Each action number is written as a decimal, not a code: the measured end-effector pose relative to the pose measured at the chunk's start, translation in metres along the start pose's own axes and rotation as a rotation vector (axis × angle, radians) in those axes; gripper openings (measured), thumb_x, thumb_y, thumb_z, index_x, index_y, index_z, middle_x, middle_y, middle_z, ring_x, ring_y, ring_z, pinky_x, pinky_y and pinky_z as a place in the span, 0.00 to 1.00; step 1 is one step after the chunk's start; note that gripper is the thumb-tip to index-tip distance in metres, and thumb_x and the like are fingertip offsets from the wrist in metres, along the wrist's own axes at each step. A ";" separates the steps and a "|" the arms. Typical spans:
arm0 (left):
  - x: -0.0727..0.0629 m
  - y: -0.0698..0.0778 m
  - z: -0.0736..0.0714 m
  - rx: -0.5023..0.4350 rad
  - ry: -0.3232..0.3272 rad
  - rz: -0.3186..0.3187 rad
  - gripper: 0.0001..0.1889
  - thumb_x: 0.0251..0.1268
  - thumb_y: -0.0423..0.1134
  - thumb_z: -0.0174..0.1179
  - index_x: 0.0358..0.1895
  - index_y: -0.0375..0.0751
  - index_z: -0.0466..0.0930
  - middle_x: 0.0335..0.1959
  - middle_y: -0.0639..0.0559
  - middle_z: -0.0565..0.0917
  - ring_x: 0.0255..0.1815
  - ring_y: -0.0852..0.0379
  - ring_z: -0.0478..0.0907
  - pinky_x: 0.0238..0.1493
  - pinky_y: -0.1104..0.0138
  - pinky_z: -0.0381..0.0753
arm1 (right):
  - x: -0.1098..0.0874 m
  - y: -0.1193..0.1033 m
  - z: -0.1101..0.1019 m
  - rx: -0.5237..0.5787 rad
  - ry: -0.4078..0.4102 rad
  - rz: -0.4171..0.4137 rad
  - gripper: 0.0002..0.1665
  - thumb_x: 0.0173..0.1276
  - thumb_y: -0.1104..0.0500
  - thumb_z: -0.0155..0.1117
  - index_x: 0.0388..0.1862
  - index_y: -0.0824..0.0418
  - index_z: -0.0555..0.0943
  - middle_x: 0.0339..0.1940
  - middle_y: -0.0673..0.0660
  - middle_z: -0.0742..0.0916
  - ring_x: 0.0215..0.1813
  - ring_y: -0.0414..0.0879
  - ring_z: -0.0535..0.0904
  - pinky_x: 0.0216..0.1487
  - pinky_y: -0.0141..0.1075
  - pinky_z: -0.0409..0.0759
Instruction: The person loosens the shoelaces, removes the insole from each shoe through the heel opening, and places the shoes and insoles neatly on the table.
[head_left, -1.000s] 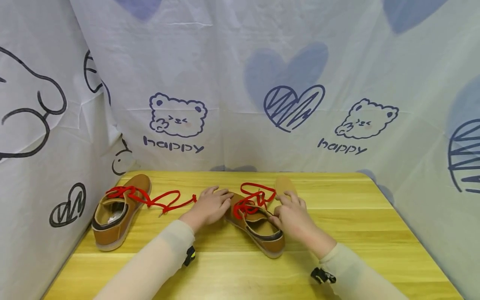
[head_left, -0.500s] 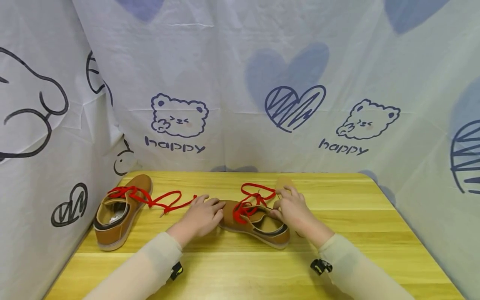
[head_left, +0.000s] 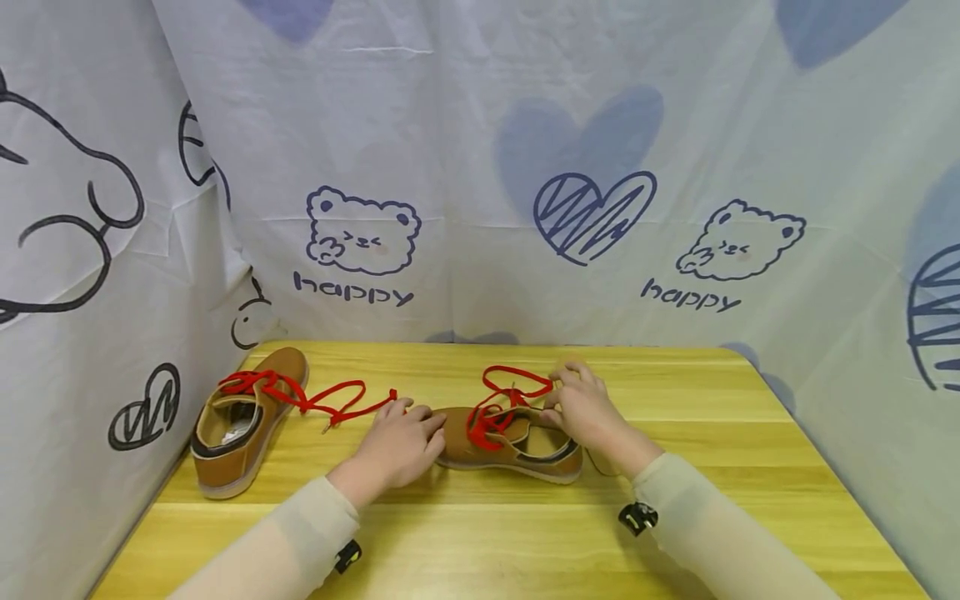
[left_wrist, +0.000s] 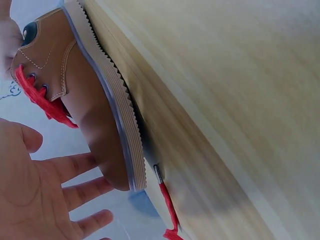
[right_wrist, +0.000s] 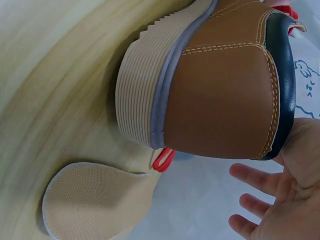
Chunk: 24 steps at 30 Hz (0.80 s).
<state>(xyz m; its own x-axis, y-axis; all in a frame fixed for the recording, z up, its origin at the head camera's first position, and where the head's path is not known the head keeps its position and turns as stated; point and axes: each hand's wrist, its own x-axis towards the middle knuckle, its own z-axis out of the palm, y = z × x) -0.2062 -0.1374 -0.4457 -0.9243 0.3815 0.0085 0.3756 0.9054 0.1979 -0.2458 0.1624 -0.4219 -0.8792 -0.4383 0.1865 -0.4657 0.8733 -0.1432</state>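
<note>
A brown leather shoe [head_left: 468,454] with red laces [head_left: 487,425] lies sideways on the table, its toe to the left. In the left wrist view, my left hand [left_wrist: 45,195] has its fingers fairly straight, and fingertips touch the toe of the shoe [left_wrist: 92,115]. My right hand [head_left: 592,412] is at the heel end, with its thumb at the far edge of the collar. In the right wrist view, several fingers stretch out below the heel, while the thumb is hidden behind the black collar [right_wrist: 285,80].
A second brown shoe [head_left: 225,471] with a red lace [head_left: 352,408] trailing right stands at the left edge. A beige insole [right_wrist: 95,200] lies beyond the heel. White printed cloth [head_left: 450,167] hangs behind and beside the wooden table [head_left: 487,542].
The shoe has turned from slanting to nearly sideways: its toe moved left and nearer, its heel right and farther. My left hand moved left and nearer; my right hand shifted slightly farther out.
</note>
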 end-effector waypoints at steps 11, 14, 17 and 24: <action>0.011 -0.010 0.008 -0.040 -0.026 0.059 0.34 0.78 0.62 0.42 0.76 0.46 0.65 0.75 0.46 0.67 0.78 0.35 0.52 0.75 0.39 0.46 | -0.013 -0.001 -0.012 -0.012 -0.041 0.096 0.15 0.66 0.47 0.72 0.22 0.50 0.85 0.68 0.64 0.77 0.74 0.67 0.59 0.68 0.66 0.59; 0.012 -0.013 0.009 -0.026 -0.044 0.058 0.36 0.76 0.65 0.43 0.76 0.46 0.65 0.75 0.47 0.68 0.78 0.36 0.52 0.75 0.39 0.45 | -0.015 -0.001 -0.010 -0.014 -0.039 0.092 0.15 0.66 0.49 0.72 0.19 0.49 0.83 0.67 0.63 0.78 0.74 0.67 0.59 0.68 0.65 0.60; 0.012 -0.013 0.009 -0.018 -0.049 0.071 0.37 0.74 0.66 0.46 0.75 0.45 0.67 0.74 0.46 0.68 0.78 0.35 0.52 0.75 0.39 0.45 | -0.015 0.001 -0.007 -0.012 -0.027 0.088 0.15 0.66 0.50 0.72 0.20 0.49 0.83 0.66 0.63 0.78 0.74 0.67 0.59 0.68 0.65 0.60; 0.009 -0.012 0.006 0.001 -0.015 0.090 0.36 0.70 0.62 0.56 0.73 0.43 0.70 0.70 0.45 0.73 0.76 0.34 0.55 0.74 0.40 0.49 | -0.014 0.004 -0.003 0.001 0.006 0.069 0.12 0.65 0.51 0.73 0.23 0.50 0.85 0.67 0.63 0.78 0.74 0.66 0.59 0.68 0.65 0.60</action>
<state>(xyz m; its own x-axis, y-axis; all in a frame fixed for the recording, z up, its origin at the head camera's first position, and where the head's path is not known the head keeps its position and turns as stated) -0.2182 -0.1438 -0.4542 -0.8858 0.4640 0.0111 0.4569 0.8676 0.1964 -0.2357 0.1727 -0.4225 -0.9087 -0.3759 0.1816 -0.4042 0.9011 -0.1572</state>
